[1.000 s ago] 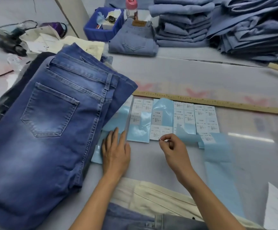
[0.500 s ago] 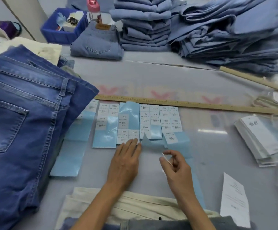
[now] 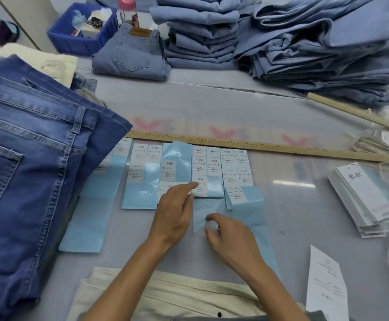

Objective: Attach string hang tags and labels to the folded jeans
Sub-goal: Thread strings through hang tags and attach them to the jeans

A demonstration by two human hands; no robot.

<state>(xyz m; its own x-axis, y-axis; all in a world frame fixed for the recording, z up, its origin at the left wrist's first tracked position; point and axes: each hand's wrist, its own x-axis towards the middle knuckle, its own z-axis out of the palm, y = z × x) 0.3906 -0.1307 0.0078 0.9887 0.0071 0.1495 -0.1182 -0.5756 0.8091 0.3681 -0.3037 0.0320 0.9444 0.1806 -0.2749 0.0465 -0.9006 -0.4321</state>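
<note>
Left hand (image 3: 177, 212) hides label sheets (image 3: 198, 181); print illegible

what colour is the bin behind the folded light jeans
Blue bin, seen in the head view.

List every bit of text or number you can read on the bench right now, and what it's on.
"1103#": heading the white size stickers on the blue backing strips.
"L", "XL": size letters on some stickers; smaller lines blurred.
Hang tags: handwritten characters, unreadable.
Wooden ruler: marks too small.
Paper slip: blurred.
</note>
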